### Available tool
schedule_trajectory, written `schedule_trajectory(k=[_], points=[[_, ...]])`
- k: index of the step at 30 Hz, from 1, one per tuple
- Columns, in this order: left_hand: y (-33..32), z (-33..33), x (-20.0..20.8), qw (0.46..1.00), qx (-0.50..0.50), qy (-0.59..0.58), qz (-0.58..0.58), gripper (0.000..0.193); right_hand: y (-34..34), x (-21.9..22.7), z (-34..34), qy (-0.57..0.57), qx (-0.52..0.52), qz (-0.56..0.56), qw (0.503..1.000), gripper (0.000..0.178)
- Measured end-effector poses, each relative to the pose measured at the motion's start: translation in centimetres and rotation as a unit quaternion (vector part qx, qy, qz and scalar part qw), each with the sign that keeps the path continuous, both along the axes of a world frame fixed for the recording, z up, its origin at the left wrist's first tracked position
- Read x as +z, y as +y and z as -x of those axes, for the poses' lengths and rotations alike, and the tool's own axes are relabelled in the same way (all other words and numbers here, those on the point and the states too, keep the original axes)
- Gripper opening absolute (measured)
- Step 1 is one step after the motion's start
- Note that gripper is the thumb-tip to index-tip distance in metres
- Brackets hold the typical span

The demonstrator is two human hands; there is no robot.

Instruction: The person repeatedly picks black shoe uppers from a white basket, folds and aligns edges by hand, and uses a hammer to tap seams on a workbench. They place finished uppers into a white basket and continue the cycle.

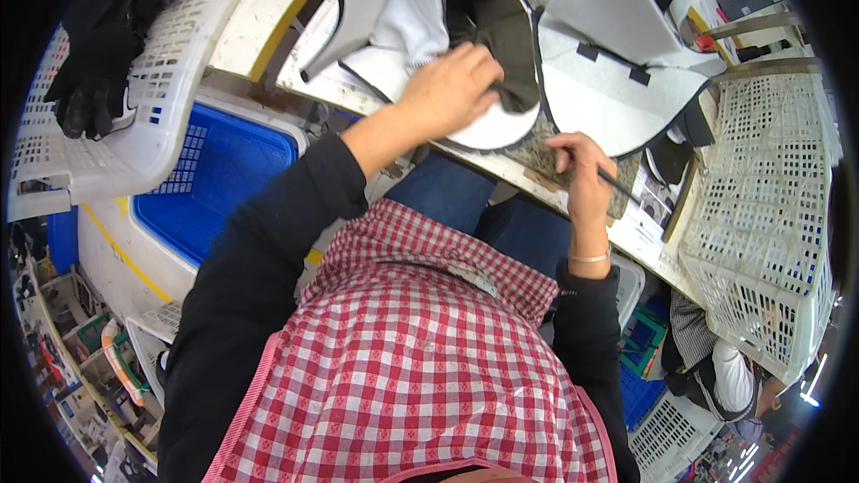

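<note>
My left hand [452, 89] lies over a curved fabric piece [514, 58] with a white rim, dark lining and black edging, its fingers curled and slightly smeared. Just right of that piece, at the table's near edge, my right hand [583, 170] has its fingers bent around a thin dark stick-like tool [619, 186]; its exact kind cannot be made out. Beyond this hand rests a larger grey-and-white padded piece [617, 63] with black edging and two small black patches. A grey-and-white piece [358, 13] with black trim is left of my left hand.
On the left, a white perforated basket [165, 125] holds black glove-like items [89, 80]. Below it is a blue crate [233, 183]. Another white basket [761, 206] stands at the table's right end. Another person [729, 380] is at the lower right.
</note>
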State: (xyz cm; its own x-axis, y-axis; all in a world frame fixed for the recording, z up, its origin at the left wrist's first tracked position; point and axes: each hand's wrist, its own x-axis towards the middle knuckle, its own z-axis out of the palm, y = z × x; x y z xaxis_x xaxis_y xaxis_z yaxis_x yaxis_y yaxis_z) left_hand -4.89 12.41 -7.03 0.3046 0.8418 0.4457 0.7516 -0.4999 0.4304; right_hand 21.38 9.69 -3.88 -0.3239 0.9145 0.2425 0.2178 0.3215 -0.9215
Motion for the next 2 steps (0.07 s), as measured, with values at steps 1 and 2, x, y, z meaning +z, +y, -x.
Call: schedule_trajectory(k=[1, 2], points=[[0.43, 0.04, -0.17, 1.0, 0.006, 0.002, -0.002, 0.028, -0.14, 0.51, 0.06, -0.023, 0.021, 0.078, 0.996, 0.037], [0.84, -0.04, -0.2, 1.0, 0.02, 0.013, -0.005, 0.03, -0.12, 0.65, 0.87, -0.061, 0.017, 0.125, 0.99, 0.034]])
